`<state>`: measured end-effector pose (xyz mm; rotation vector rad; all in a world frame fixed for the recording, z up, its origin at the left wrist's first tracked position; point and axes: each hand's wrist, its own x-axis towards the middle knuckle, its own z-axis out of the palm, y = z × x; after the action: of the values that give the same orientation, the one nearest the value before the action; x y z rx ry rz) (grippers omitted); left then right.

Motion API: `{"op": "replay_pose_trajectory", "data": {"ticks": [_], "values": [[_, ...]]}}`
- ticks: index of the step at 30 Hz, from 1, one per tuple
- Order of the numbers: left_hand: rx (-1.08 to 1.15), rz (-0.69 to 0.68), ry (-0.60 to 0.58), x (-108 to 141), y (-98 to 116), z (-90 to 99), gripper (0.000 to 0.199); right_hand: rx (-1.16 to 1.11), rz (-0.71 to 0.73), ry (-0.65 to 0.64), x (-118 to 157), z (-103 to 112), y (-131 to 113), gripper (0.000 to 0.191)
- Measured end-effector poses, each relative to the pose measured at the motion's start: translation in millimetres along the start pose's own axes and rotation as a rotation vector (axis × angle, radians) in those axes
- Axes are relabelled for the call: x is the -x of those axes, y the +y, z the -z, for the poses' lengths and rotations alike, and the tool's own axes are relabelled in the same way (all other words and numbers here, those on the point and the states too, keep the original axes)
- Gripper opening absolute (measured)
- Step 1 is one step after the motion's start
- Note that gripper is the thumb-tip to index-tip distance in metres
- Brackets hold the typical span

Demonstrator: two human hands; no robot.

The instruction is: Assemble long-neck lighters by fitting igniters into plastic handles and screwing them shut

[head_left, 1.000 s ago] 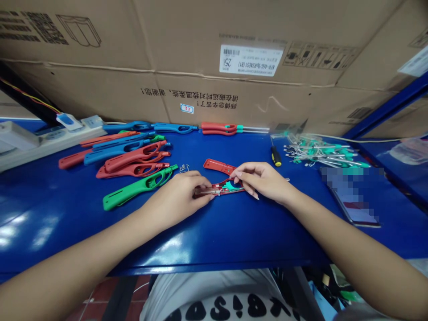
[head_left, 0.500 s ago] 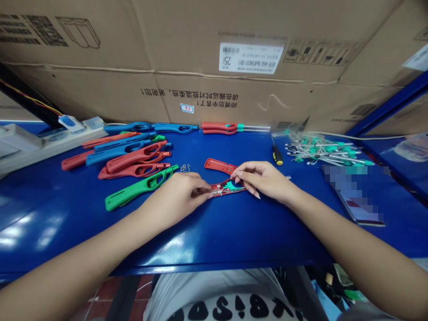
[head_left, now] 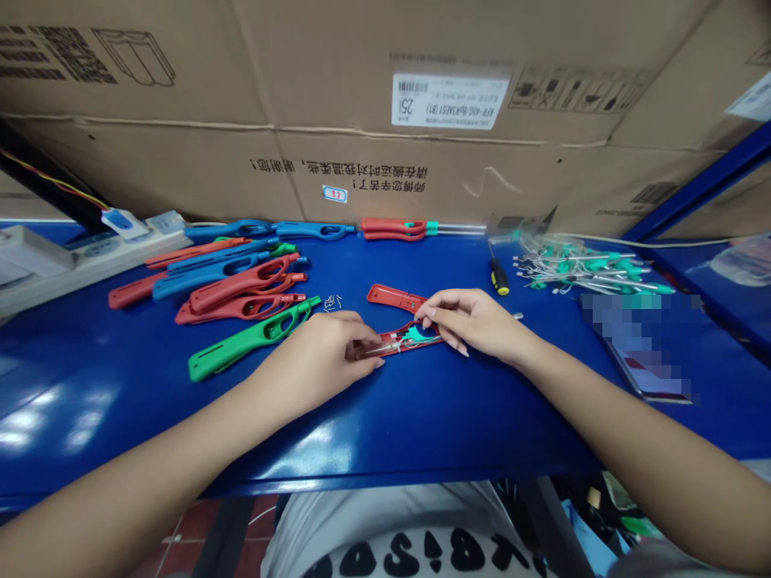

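Note:
An opened red lighter housing half (head_left: 394, 347) lies on the blue table between my hands, with a clear tank, white wires and a green trigger part (head_left: 420, 333) inside it. My left hand (head_left: 334, 341) grips the left end of this housing, fingers over one side and thumb along the near side. Fingers bent, my right hand (head_left: 473, 325) holds the housing's right end by the green part; its fingertips partly cover that end. Just behind lies the other red half shell (head_left: 391, 297). Small screws (head_left: 331, 303) are scattered beyond my left hand.
Red, blue and green lighter bodies (head_left: 241, 345) lie at left, near a white power strip (head_left: 132, 253). A screwdriver (head_left: 499, 277), a pile of metal tubes with green parts (head_left: 590, 269) and a phone (head_left: 638, 353) are at right. Cardboard boxes (head_left: 337, 88) stand behind.
My left fingers have shifted on the housing's left end, the thumb now lower, showing more of the clear tank. My right hand has stayed nearly still.

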<state>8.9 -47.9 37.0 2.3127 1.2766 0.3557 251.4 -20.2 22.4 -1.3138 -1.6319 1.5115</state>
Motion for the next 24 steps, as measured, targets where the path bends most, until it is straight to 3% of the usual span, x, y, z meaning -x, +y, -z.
{"op": "replay_pose_trajectory", "data": {"ticks": [9,16,24], "values": [[-0.087,-0.042,-0.005,4.9,0.8,-3.1,0.024,0.096,0.035,-0.043,2.1,1.7,3.1,0.018],[-0.154,-0.061,-0.015,6.7,1.1,-4.8,0.022,0.523,0.481,-0.216,13.8,2.1,5.1,0.032],[-0.099,-0.039,0.001,5.1,2.4,-4.2,0.021,0.669,0.664,-0.206,19.2,-0.5,2.7,0.036]]}}
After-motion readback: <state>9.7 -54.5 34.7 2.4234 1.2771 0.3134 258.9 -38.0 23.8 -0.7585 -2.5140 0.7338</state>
